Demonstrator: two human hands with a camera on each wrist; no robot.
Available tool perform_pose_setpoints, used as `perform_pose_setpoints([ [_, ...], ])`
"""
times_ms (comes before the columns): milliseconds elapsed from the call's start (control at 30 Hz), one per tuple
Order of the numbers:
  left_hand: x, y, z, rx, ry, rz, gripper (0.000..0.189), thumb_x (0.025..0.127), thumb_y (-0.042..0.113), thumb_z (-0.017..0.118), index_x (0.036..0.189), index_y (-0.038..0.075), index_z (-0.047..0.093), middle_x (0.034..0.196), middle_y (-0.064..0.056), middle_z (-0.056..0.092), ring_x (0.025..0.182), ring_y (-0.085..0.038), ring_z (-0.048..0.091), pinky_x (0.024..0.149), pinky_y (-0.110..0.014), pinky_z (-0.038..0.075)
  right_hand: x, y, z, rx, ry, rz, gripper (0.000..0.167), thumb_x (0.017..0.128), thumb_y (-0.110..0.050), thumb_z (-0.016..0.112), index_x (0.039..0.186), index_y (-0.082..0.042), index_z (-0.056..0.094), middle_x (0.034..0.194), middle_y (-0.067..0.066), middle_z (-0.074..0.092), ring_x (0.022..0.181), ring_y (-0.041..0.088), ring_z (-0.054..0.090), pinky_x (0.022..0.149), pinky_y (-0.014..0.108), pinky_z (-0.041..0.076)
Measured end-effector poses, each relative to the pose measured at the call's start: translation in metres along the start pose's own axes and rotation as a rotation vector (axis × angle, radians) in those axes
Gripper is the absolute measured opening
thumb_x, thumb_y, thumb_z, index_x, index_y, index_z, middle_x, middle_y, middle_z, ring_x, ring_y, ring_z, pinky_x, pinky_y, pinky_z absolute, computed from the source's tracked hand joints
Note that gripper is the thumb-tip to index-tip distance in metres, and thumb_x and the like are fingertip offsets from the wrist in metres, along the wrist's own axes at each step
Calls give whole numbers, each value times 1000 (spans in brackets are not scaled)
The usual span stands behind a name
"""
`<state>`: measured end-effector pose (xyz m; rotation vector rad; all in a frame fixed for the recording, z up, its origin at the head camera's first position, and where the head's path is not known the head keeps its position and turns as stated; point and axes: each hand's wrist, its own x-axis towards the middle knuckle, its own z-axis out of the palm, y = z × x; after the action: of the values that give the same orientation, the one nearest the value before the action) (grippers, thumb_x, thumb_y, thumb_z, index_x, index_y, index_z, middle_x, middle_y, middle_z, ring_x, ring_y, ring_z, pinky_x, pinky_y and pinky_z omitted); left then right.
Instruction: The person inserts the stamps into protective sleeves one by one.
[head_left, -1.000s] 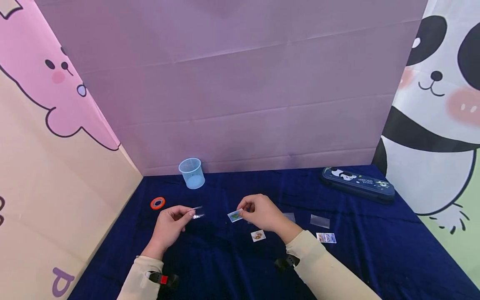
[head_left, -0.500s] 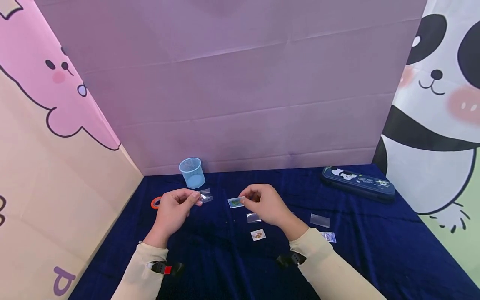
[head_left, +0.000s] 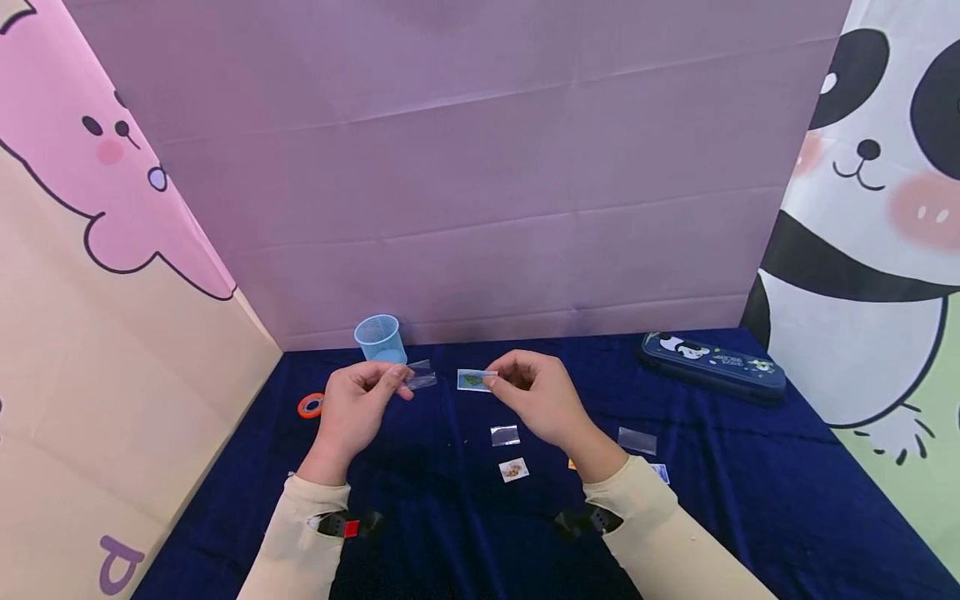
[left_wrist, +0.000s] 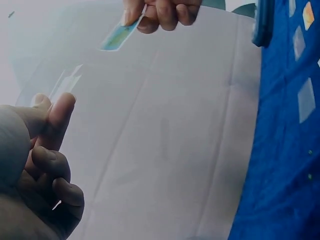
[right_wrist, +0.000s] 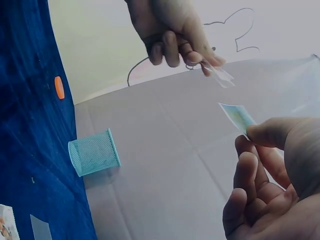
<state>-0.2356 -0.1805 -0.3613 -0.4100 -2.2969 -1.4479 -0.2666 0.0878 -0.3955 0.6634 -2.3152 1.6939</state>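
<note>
My left hand pinches a small clear plastic sleeve by its left end, between thumb and forefinger. In the left wrist view the free end of this sleeve points up toward the other hand. With thumb and fingertips, my right hand pinches a small blue-edged stamp with a green picture. Both are held up above the cloth, facing each other, with a narrow gap between sleeve and stamp. The right wrist view shows the stamp below and apart from the sleeve.
On the dark blue cloth lie another stamp, a clear sleeve and another sleeve. A blue stamp is partly behind the right sleeve cuff. A mesh cup, an orange ring and a pencil case stand farther back.
Both hands have risen away from the cloth, the left also moving right, bringing the plastic sleeve closer to the stamp. The clear sleeve under the right hand has come into view.
</note>
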Motion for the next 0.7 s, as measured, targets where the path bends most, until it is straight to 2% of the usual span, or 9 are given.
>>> perform_pose_setpoints([
  [167,2,6,7,-20,5,19,16,102,12,69,101,2,80,81,-9,77,68,-18,48,61,-26,29,1,0,0,44,43,-1,6,98,-16,77,102,-13,78,91,4,75,73,24,59,62,27,49],
  [267,1,9,10,-23,-6,9,16,103,13,69,102,2,81,82,-8,77,67,-19,47,60,-26,29,1,-1,-2,65,65,-17,7,97,-15,77,103,-11,78,93,5,76,74,26,62,63,26,50],
  [400,-1,13,12,-5,-3,-12,15,103,12,69,101,4,81,81,-7,77,67,-19,47,60,-26,31,0,-5,-5,75,82,-36,9,97,-17,77,104,-11,79,93,5,76,75,26,62,64,26,51],
  [533,-2,16,14,1,-2,-6,14,102,11,69,101,4,81,80,-6,76,64,-19,43,57,-26,29,-1,-7,-6,77,86,-56,10,98,-19,77,104,-12,79,90,7,75,72,25,59,62,26,49],
  [600,-2,14,16,-3,-6,3,14,102,10,68,100,3,81,80,-6,76,63,-19,41,56,-25,28,-1,-8,-6,79,82,-64,9,98,-19,77,104,-12,79,89,8,74,71,25,58,61,26,47],
  [700,1,3,20,-3,-11,14,14,102,10,68,100,4,81,79,-5,76,63,-19,41,56,-25,28,-1,-10,-6,79,79,-76,9,98,-18,77,104,-12,79,89,8,74,69,24,57,60,26,46],
])
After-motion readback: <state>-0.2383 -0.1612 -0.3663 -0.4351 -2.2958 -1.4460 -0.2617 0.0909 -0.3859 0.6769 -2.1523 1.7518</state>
